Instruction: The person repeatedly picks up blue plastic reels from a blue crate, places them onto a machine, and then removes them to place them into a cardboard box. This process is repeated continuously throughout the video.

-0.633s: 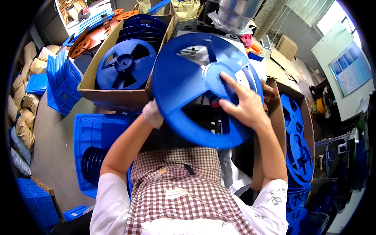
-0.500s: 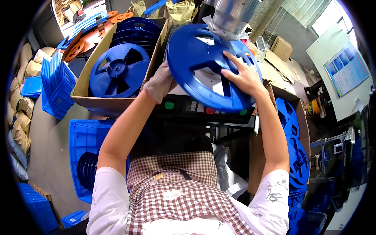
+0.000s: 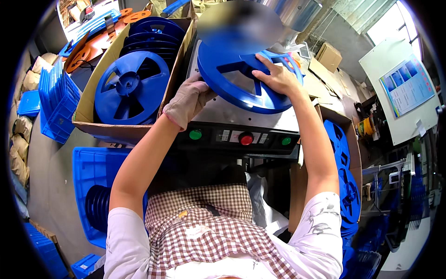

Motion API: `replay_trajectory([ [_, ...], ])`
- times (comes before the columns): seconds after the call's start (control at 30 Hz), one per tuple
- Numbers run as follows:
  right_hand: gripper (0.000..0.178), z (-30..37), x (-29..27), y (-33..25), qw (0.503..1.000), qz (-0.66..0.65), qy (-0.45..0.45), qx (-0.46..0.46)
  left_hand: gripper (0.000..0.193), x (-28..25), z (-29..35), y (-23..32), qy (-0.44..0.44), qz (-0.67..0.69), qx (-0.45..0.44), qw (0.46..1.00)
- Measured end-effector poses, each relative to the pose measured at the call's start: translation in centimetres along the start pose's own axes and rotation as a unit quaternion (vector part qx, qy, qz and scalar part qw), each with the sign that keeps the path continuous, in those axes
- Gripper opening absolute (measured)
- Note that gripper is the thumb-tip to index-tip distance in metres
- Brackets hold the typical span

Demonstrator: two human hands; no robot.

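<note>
A large blue plastic reel with cut-out windows is tilted over the pale top of a machine. My left hand, in a light glove, grips the reel's left rim, its fingertips partly hidden beneath. My bare right hand holds the reel from the right, with two digits lying over its face and the other fingers out of sight. A blurred patch covers the reel's far part. Behind it stands a shiny metal cylinder of the machine.
On the machine's front are a red button and two green ones. At left, a cardboard box holds several blue reels, with a blue bin below. More blue reels fill a box at right.
The reel has shifted toward the far side and up in the view, uncovering the red button and more of the machine top. Both hands still hold it; the view has shifted slightly.
</note>
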State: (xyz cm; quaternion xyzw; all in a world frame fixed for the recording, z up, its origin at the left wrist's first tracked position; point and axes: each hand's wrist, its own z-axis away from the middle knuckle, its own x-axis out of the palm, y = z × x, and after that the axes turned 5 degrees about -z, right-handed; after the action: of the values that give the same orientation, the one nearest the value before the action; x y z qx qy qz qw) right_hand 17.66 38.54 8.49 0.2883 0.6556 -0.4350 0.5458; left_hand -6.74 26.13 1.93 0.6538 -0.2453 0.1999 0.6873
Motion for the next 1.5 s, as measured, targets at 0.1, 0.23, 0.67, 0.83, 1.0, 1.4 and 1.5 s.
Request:
replay_trajectory([
  [0.1,0.076,0.2,-0.3,-0.2,1.0,-0.003,-0.004,0.011,0.046,0.4,1.8,0.0,0.007,-0.056,-0.01,0.998],
  [0.23,0.066,2.6,-1.2,0.0,0.994,0.03,0.097,-0.051,0.047,-0.7,5.7,-0.9,0.049,-0.347,0.114,0.93],
  [0.67,0.063,19.9,17.1,14.9,0.875,-0.37,0.288,0.123,0.079,-4.3,10.4,-7.8,0.24,-0.633,0.105,0.729],
  [0.83,0.062,19.9,17.1,13.8,0.883,-0.314,0.332,0.104,0.076,-5.1,9.8,-9.0,0.255,-0.598,0.106,0.753],
  [1.0,0.054,21.9,15.2,11.6,0.896,-0.221,0.366,0.12,0.067,-4.5,10.7,-10.3,0.222,-0.553,0.197,0.779],
  [1.4,0.033,38.8,3.3,18.7,0.889,-0.116,0.395,0.201,0.043,-3.9,21.5,-15.1,0.101,-0.458,0.163,0.868],
  [1.5,0.044,42.9,-0.1,24.1,0.861,0.066,0.351,0.363,0.039,-4.1,22.1,-15.9,0.081,-0.403,0.114,0.905],
])
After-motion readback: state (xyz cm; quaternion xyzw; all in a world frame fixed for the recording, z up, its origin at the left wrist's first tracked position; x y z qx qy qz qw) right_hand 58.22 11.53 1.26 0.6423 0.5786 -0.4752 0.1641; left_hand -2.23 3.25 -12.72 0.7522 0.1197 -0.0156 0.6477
